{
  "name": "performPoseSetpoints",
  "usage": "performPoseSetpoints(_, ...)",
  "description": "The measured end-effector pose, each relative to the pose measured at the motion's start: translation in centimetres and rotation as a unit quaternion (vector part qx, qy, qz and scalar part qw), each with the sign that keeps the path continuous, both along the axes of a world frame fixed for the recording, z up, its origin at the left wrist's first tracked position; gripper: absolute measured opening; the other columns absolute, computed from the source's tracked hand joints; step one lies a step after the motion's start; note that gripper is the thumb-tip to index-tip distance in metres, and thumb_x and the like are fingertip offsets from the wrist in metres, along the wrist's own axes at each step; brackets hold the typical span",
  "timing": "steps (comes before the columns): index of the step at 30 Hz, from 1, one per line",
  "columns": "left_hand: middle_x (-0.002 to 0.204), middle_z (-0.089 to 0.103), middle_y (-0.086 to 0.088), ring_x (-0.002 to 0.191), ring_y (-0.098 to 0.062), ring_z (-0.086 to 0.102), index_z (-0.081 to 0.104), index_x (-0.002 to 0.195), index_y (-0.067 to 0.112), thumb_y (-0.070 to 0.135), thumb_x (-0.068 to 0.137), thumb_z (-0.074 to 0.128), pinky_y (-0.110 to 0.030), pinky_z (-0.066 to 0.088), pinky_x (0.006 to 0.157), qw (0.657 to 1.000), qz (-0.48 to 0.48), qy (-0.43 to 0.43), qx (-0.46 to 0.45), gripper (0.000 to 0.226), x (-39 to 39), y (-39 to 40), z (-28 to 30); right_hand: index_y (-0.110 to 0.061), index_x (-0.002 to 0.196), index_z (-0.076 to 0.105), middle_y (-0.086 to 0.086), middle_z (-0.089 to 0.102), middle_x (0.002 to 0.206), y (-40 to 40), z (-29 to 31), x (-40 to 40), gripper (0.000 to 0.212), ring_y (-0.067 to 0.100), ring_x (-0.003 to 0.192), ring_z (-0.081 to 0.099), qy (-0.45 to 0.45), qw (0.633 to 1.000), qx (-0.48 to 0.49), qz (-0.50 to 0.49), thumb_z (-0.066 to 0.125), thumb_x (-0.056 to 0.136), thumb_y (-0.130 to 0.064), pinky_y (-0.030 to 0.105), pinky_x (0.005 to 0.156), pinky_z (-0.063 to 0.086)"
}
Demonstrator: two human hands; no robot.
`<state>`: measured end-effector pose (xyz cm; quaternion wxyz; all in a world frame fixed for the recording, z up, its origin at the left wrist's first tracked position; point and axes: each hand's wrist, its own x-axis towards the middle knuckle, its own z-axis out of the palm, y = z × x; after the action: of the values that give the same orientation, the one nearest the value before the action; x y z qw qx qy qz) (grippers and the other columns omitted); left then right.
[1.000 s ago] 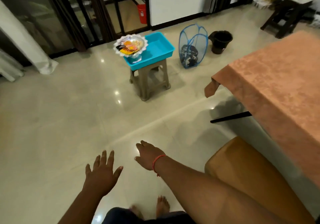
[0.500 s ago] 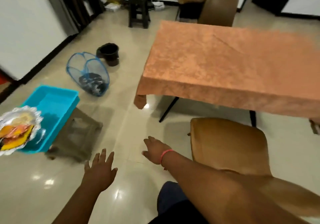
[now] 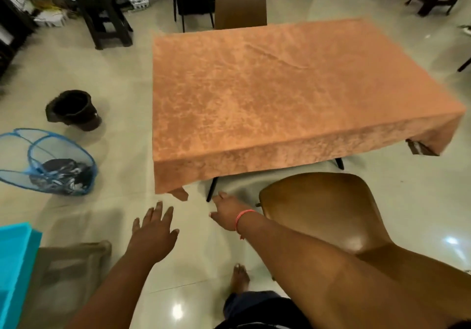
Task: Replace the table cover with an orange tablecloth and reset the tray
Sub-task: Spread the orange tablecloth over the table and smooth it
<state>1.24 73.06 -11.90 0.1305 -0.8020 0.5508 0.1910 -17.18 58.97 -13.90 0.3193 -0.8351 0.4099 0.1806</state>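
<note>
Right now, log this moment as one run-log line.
cover: orange velvety tablecloth spread on table | left hand: open, empty | right hand: open, empty | tray: bright blue plastic tray on stool, frame edge

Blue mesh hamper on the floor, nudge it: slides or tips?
The blue mesh hamper probably tips or rolls: it already leans on its side. Thin mesh walls suggest it is light and floppy. The dark cloth inside may anchor it slightly.
</note>
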Motion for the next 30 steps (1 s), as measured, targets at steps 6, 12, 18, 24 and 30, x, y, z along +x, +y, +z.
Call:
performPoseSetpoints(6, 0.165, 0.007, -0.007, 0.150, -0.027, 0.013, 0.014, 0.156, 0.021, 0.048, 0.097, 0.044, -0.052, 0.019, 0.117, 0.998, -0.059, 0.006, -0.034, 0.072, 4.0, -9.3, 0.1, -0.013, 0.155, 0.026, 0.012, 0.016, 0.165, -7.5, 1.6, 5.5, 0.063, 0.035, 0.146, 0.028, -0.029, 0.998, -0.036, -0.034, 0.047, 0.101, -0.037, 0.046, 0.114, 0.034)
performPoseSetpoints(12, 0.165, 0.006, -0.010, 0.151, -0.031, 0.008, 0.008, 0.157, 0.019, 0.045, 0.096, 0.046, -0.051, 0.014, 0.120, 0.988, -0.154, 0.023, -0.023, 0.076, 8.7, -19.2, -0.9, -0.011, 0.155, 0.024, 0.016, 0.015, 0.164, -12.6, 1.6, 11.0, 0.059, 0.036, 0.150, 0.016, -0.021, 0.994, -0.090, -0.060, 0.045, 0.101, -0.025, 0.050, 0.120, 0.023)
performPoseSetpoints(18, 0.165, -0.001, -0.008, 0.151, -0.032, 0.002, 0.002, 0.158, 0.024, 0.052, 0.097, 0.037, -0.051, 0.011, 0.120, 0.958, -0.288, 0.010, 0.014, 0.076, 13.3, -26.4, -1.7, -0.011, 0.156, 0.019, 0.019, 0.013, 0.164, -15.2, 3.0, 14.7, 0.060, 0.037, 0.150, 0.015, 0.028, 0.984, -0.067, -0.164, 0.031, 0.105, -0.040, 0.053, 0.120, 0.019)
performPoseSetpoints(24, 0.151, 0.043, -0.018, 0.134, -0.042, 0.045, 0.051, 0.143, 0.019, 0.064, 0.078, 0.038, -0.061, 0.044, 0.096, 0.923, -0.383, -0.002, 0.039, 0.080, 16.5, -27.6, -3.9, -0.020, 0.153, 0.030, 0.019, 0.005, 0.165, -14.6, 0.7, 17.5, 0.050, 0.040, 0.151, 0.006, 0.068, 0.969, -0.060, -0.230, 0.023, 0.105, -0.031, 0.056, 0.119, 0.015)
performPoseSetpoints(30, 0.149, 0.043, -0.021, 0.135, -0.044, 0.039, 0.046, 0.146, 0.015, 0.075, 0.073, 0.042, -0.061, 0.040, 0.098, 0.914, -0.406, 0.005, 0.021, 0.095, 17.4, -26.7, -5.9, -0.021, 0.158, 0.019, 0.017, -0.003, 0.166, -14.0, -0.4, 18.2, 0.053, 0.039, 0.152, -0.001, 0.087, 0.963, -0.056, -0.247, 0.021, 0.105, -0.029, 0.059, 0.119, 0.008)
